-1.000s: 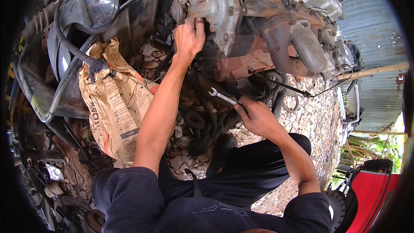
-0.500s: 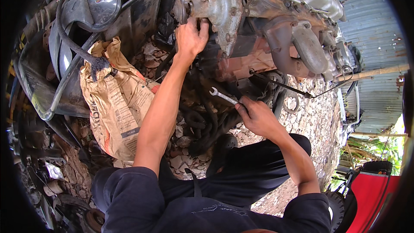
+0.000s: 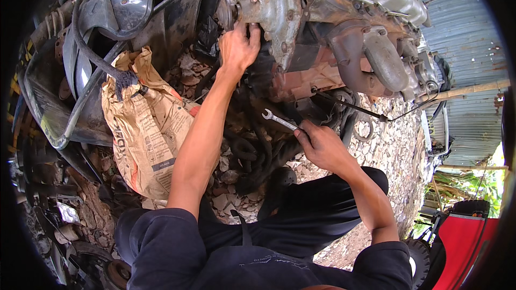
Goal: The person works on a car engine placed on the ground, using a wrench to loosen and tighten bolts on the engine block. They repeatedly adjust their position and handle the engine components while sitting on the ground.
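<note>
My left hand (image 3: pixel 239 48) reaches up to the underside of a grey metal housing (image 3: pixel 279 13) on an engine. Its fingers are bent against the part below a short shaft with a round flange (image 3: pixel 227 12); the fingertips and whatever they grip are hidden. In my right hand (image 3: pixel 321 145) is a combination wrench (image 3: pixel 280 121), held by its near end. Its open-ended jaw points up and left, apart from the engine, in front of dark hoses (image 3: pixel 258 147). Reddish-brown metal of the engine block (image 3: pixel 309 75) shows above the wrench.
A torn brown paper sack (image 3: pixel 145 134) stands left of my left forearm, beside black plastic vehicle parts (image 3: pixel 115 8). A rusty manifold (image 3: pixel 346 53) juts out at the right. Stone chips (image 3: pixel 389 145) cover the ground. A red vehicle panel (image 3: pixel 465 249) is at lower right.
</note>
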